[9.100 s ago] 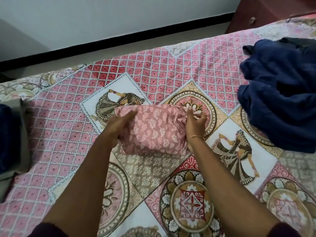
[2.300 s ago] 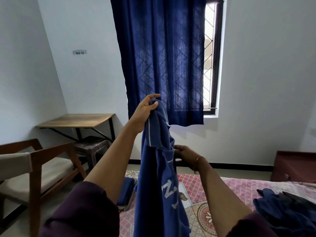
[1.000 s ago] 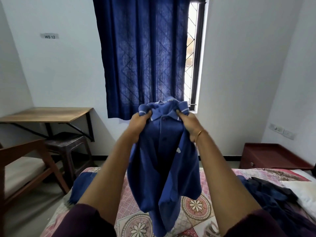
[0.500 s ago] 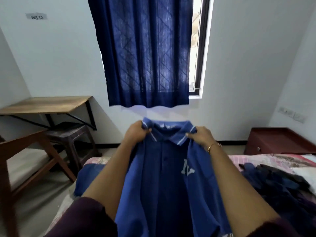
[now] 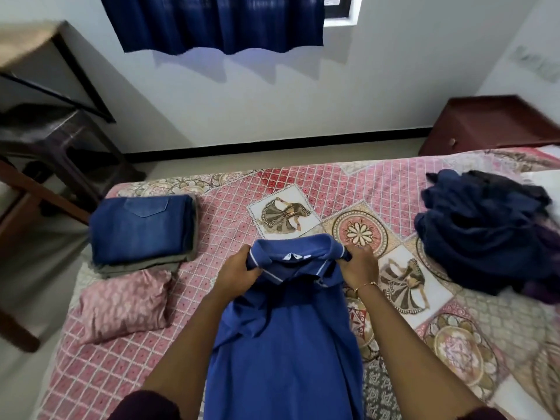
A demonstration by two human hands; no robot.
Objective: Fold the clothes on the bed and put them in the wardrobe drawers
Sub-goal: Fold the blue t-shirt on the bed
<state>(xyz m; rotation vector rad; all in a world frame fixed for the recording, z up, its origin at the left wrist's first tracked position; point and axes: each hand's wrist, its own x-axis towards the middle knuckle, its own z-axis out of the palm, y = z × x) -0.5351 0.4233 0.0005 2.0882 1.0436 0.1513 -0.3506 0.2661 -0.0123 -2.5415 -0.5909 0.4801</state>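
Gripping the blue polo shirt (image 5: 285,338) by its shoulders, one at each end of the collar, both hands are holding the garment over the bed (image 5: 230,213). The left hand (image 5: 239,272) is curling its fingers round the fabric at the left end of the collar; the right hand (image 5: 360,265), with a thin bangle (image 5: 365,285) circling its wrist, is closing on the right end in the same way. The shirt's body is hanging or lying toward the viewer between the two forearms, over the patterned bedspread.

To the left, folded blue jeans (image 5: 142,225) are sitting on top of a folded grey garment (image 5: 145,263), and just in front of that stack a folded pink printed garment (image 5: 124,304) is lying flat on the bedspread. At the right side of the bed, well apart from the shirt, a loose heap of dark clothes (image 5: 485,231) is waiting unfolded.

Beyond the bed, a white wall is carrying a dark blue curtain (image 5: 212,22) below a window. A dark red cabinet (image 5: 491,125) is standing at the right, and a wooden desk (image 5: 27,40) with a dark stool (image 5: 57,131) beneath it is occupying the left corner.
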